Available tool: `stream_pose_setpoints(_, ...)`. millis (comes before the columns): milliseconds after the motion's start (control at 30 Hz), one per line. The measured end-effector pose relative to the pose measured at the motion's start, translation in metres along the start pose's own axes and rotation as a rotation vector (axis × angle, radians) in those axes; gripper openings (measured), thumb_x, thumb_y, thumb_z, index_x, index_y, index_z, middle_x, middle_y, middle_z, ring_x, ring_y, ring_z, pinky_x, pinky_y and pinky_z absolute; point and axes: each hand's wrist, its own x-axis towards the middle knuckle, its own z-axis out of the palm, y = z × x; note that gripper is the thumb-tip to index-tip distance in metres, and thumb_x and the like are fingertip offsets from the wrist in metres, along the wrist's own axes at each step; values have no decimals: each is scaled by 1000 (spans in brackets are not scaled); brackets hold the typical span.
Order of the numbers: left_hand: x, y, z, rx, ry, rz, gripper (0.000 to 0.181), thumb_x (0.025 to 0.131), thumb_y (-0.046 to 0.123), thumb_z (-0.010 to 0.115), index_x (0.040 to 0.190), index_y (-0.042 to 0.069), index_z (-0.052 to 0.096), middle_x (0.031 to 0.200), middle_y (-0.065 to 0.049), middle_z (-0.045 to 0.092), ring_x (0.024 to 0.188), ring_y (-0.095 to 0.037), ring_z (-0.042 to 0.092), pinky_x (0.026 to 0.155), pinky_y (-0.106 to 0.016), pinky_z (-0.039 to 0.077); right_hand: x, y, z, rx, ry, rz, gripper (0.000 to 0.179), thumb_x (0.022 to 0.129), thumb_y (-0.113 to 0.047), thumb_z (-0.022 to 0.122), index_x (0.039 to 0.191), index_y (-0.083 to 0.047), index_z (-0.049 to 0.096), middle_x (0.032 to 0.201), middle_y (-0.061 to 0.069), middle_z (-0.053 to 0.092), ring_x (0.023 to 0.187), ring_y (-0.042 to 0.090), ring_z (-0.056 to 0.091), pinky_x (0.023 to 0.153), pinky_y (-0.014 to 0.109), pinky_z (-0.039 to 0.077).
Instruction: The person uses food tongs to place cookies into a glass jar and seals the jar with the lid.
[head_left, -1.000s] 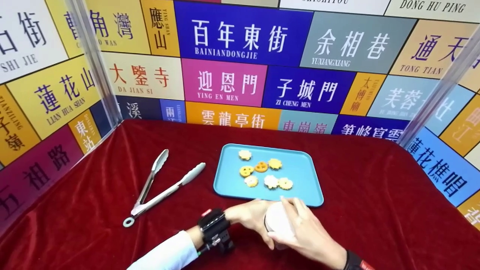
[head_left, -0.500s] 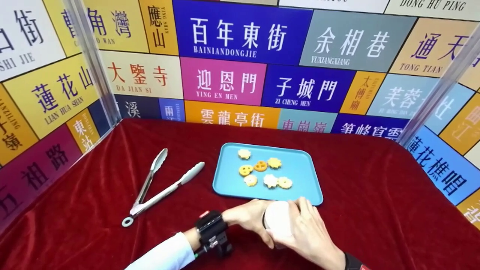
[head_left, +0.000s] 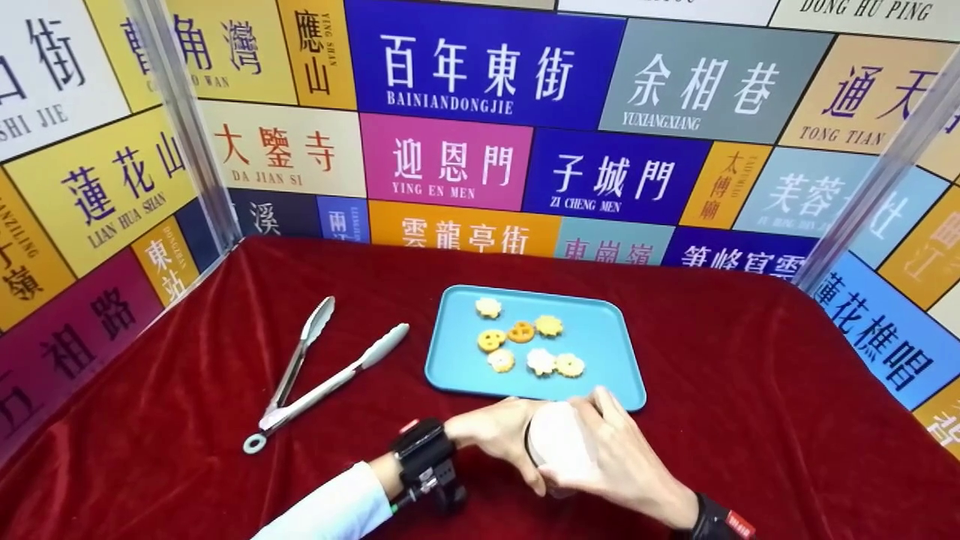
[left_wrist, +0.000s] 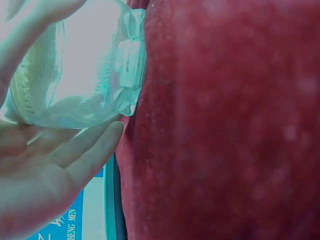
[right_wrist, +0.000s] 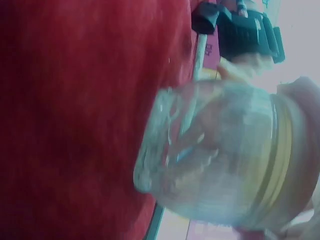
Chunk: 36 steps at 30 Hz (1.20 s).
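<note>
Just in front of the tray, both hands are on a clear jar with a round white lid. My left hand wraps the jar's side, its fingers along the clear wall in the left wrist view. My right hand grips the lid from the right, thumb at the near side and fingers over the far edge. A yellowish ring shows below the lid in the right wrist view. The jar's base is close over the red cloth. In the head view the hands and lid hide most of the jar's body.
A blue tray behind the hands bears several small biscuits, among them an orange pretzel-shaped one and a white flower-shaped one. Spread metal tongs with grey tips lie to the left. Sign-covered walls close off the back and sides.
My right hand has turned back and forth on the lid, its fingers shifting right and then slightly back. My left hand has stayed on the jar; tray and tongs have not moved.
</note>
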Motion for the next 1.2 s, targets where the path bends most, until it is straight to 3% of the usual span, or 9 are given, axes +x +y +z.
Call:
stream_pose_setpoints(200,0,1,0,-7,-14,-20,76,50,24,87,117,15,52,104,10,58,92,2,49,82,-13,38,6,18,-3,193,-110,-133,61,58,-49,75,103,-11,58,90,-2,45,82,8,42,70,20,36)
stream_pose_setpoints(333,0,1,1,-12,-15,-29,78,50,24,87,119,14,51,106,9,58,94,1,49,84,-14,37,5,20,-7,239,-190,-101,61,61,-48,74,108,-11,57,93,-3,45,85,5,43,71,18,38)
stream_pose_setpoints(467,-1,2,1,11,-14,-26,80,52,26,86,122,14,48,108,9,56,95,1,49,84,-14,37,1,8,-9,139,-206,4,74,63,-54,71,115,-4,54,98,-2,47,87,6,45,70,21,42)
stream_pose_setpoints(600,-3,3,1,18,-8,-52,82,52,29,86,123,15,47,112,10,55,97,0,48,85,-15,37,-2,-9,-8,-43,-173,109,89,65,-63,64,120,6,48,104,7,49,93,16,49,74,32,43)
stream_pose_setpoints(700,-3,4,1,17,-10,-63,83,53,29,86,125,15,46,114,9,54,99,0,48,85,-16,37,-3,-19,-5,-180,-123,152,91,66,-66,59,115,10,48,101,13,48,91,24,48,73,35,41)
stream_pose_setpoints(833,-1,5,2,15,-20,-57,81,54,28,85,123,15,46,111,9,54,98,0,49,84,-16,38,-3,-28,-1,-299,-54,158,84,66,-65,61,104,9,51,91,14,46,80,24,45,65,32,38)
stream_pose_setpoints(967,-1,5,2,6,-22,-66,81,53,28,86,123,16,46,110,9,54,97,0,48,83,-16,38,-1,-31,0,-321,-48,170,79,62,-60,66,99,9,52,84,12,43,73,22,41,62,30,35)
stream_pose_setpoints(1200,-2,5,-1,-2,-26,-58,81,51,26,86,122,16,48,109,10,56,94,1,49,82,-14,38,2,-27,-4,-242,-110,139,72,60,-54,69,97,5,54,82,8,41,74,19,39,64,29,31)
